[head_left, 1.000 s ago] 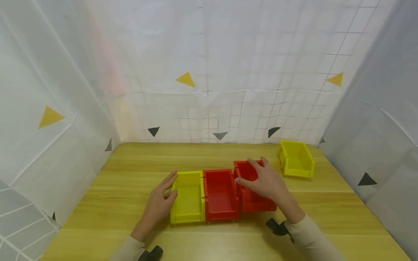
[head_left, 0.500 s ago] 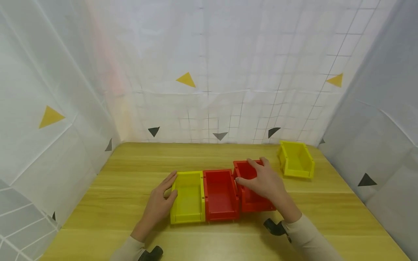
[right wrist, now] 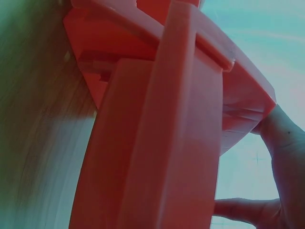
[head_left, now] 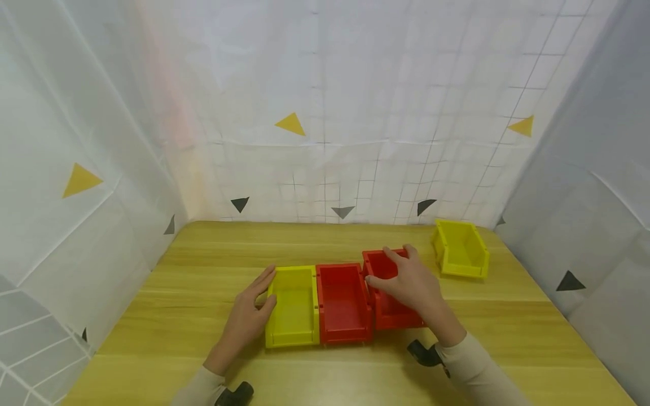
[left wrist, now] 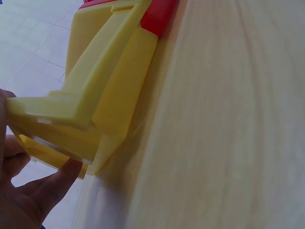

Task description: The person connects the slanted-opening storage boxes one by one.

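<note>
Three plastic storage bins stand side by side on the table: a yellow bin [head_left: 291, 310] at the left, a red bin [head_left: 342, 301] in the middle, and another red bin [head_left: 388, 317] at the right, set slightly farther back. My left hand [head_left: 242, 318] holds the yellow bin by its left wall, thumb at the rim; the left wrist view shows fingers [left wrist: 62, 179] against that wall. My right hand [head_left: 413, 285] grips the right red bin, thumb at its left rim and fingers reaching the back rim. This bin [right wrist: 186, 157] fills much of the right wrist view.
A second yellow bin [head_left: 462, 248] stands apart at the back right of the wooden table [head_left: 178, 299]. White sheets with triangle prints enclose the back [head_left: 355, 113] and both sides. Black wrist-worn cameras [head_left: 424, 352] hang below the sleeves.
My right forearm has shifted slightly left, with its fingers in nearly the same place on the right red bin. The left hand and the bins look unmoved.
</note>
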Tool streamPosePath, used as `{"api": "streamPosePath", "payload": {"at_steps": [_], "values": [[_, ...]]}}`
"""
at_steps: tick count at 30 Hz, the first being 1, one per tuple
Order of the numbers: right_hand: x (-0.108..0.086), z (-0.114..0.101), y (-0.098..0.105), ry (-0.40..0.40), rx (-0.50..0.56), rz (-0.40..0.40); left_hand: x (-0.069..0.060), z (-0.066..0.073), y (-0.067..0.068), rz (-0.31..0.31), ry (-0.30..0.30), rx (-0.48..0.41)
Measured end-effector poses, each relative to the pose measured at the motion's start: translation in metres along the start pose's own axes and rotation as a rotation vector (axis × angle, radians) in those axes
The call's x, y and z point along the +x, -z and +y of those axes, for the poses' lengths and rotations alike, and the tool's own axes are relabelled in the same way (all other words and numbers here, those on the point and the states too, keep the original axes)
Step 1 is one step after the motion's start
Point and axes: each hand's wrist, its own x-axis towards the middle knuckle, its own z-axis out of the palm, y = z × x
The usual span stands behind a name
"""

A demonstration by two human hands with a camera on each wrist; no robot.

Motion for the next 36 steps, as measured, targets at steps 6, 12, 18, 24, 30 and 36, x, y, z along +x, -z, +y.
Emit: {"api": "streamPosePath", "payload": {"at_steps": [6, 12, 18, 24, 30, 36], "values": [[0.0002, -0.0001, 0.0001, -0.009, -0.007, 0.001, 0.0004, -0.0005, -0.0008, -0.001, -0.003, 0.001], [-0.0003, -0.0001, -0.0005, -0.011, -0.016, 0.008, 0.0000, -0.0003, -0.0013, 0.001, -0.016, -0.001], [-0.0005, -0.0006, -0.0010, -0.013, -0.013, 0.011, 0.0000, -0.0006, -0.0011, 0.001, -0.020, -0.006], [0.0000, -0.0006, -0.0038, -0.008, -0.018, 0.019, -0.0003, 0.0001, -0.0003, 0.002, -0.019, -0.008], [0.0002, -0.0004, -0.0060, -0.013, -0.028, 0.015, -0.0013, 0.0022, 0.0001, 0.000, -0.009, -0.003], [-0.0003, -0.0002, -0.0053, -0.022, -0.025, -0.005, -0.0015, 0.0023, -0.0004, -0.006, -0.001, -0.015]]}}
